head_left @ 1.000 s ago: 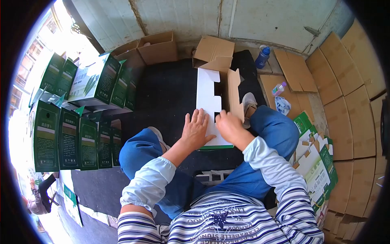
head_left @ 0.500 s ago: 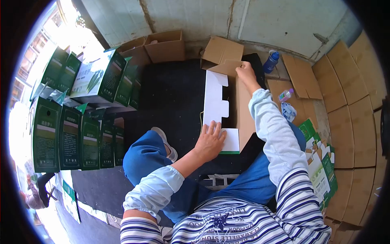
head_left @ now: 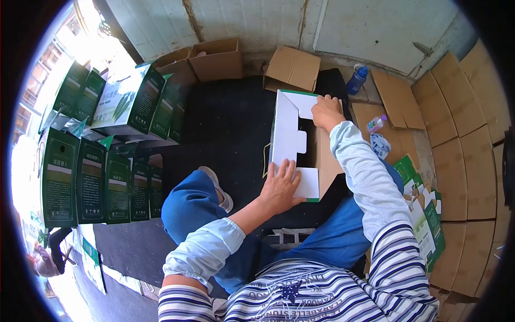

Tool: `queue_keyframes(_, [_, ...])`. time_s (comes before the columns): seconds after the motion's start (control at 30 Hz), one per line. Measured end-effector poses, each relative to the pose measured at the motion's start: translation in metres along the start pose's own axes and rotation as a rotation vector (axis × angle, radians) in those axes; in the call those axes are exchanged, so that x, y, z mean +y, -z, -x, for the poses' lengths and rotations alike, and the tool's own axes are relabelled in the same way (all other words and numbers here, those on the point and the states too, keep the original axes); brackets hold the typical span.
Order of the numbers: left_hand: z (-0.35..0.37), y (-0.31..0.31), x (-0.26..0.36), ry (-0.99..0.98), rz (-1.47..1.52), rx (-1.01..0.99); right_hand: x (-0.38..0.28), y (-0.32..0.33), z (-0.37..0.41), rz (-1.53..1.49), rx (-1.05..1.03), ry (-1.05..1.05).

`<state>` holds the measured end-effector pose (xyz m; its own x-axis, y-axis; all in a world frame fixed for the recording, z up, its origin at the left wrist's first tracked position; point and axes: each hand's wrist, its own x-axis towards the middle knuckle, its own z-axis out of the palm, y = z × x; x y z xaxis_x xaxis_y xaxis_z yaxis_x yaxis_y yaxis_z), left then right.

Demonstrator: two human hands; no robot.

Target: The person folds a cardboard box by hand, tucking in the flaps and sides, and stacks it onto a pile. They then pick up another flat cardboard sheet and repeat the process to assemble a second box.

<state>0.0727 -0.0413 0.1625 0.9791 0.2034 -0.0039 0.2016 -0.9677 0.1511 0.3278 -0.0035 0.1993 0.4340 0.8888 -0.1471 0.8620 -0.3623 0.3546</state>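
A cardboard box [head_left: 287, 126], white on its flaps, brown on its right wall and edged in green, lies on the black floor covering between my legs. Through the gap between its notched flaps the dark inside shows. My left hand [head_left: 280, 185] rests with fingers spread on the near end of the box, over the white flaps. At the far right corner, my right hand [head_left: 327, 111] has its fingers bent over the folded end flap and the box edge. A thin yellowish cord [head_left: 265, 161] loops out at the box's left side.
Green printed boxes [head_left: 118, 188] stand in rows at the left. Open brown cartons [head_left: 217, 60] sit by the wall, with another carton [head_left: 292, 68] beyond the box. To the right are a blue bottle [head_left: 357, 80], a small clear bottle [head_left: 376, 124], flattened green cardboard [head_left: 429, 228] and stacked brown cartons [head_left: 456, 166].
The far end flap, upright and brown-side out before, is now folded down with its white side showing. My right hand came lower with it; my left hand stayed on the near end.
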Motion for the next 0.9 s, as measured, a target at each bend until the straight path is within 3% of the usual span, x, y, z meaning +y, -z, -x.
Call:
queue_keyframes(0.07, [0.0, -0.002, 0.0, 0.019, 0.004, 0.006, 0.0, 0.006, 0.004, 0.065, -0.022, -0.063])
queue_keyframes(0.17, [-0.002, 0.004, 0.006, 0.044, 0.041, 0.003, 0.011, 0.006, -0.014, -0.012, -0.243, -0.106])
queue_keyframes(0.2, [-0.003, 0.006, 0.008, 0.053, 0.058, 0.002, 0.014, 0.007, -0.015, 0.039, -0.247, -0.039])
queue_keyframes(0.43, [-0.005, 0.003, 0.034, 0.052, 0.059, 0.036, 0.034, 0.001, -0.002, 0.008, -0.234, -0.094])
queue_keyframes(0.47, [-0.006, 0.002, 0.034, 0.074, 0.12, 0.023, 0.039, 0.002, -0.001, -0.02, -0.31, -0.092])
queue_keyframes(0.57, [-0.001, 0.006, 0.028, 0.136, 0.273, 0.012, 0.049, 0.001, 0.007, -0.147, -0.337, -0.152])
queue_keyframes(0.6, [0.001, 0.01, 0.02, 0.151, 0.301, 0.03, 0.062, -0.013, 0.003, -0.236, -0.333, -0.041])
queue_keyframes(0.7, [0.011, 0.016, -0.01, 0.167, 0.37, 0.122, 0.075, -0.001, 0.014, -0.718, -0.626, -0.226])
queue_keyframes(0.77, [0.018, 0.017, -0.034, 0.172, 0.512, 0.115, 0.081, -0.002, 0.023, -0.795, -0.69, -0.157])
queue_keyframes(0.83, [0.024, 0.022, -0.047, 0.282, 0.594, 0.115, 0.072, 0.004, 0.038, -0.825, -0.722, -0.139])
queue_keyframes(0.87, [0.024, 0.025, -0.052, 0.399, 0.696, -0.019, 0.067, 0.001, 0.042, -0.841, -0.695, -0.128])
queue_keyframes(0.9, [0.025, 0.022, -0.052, 0.406, 0.646, 0.041, 0.065, -0.001, 0.044, -0.861, -0.658, -0.141])
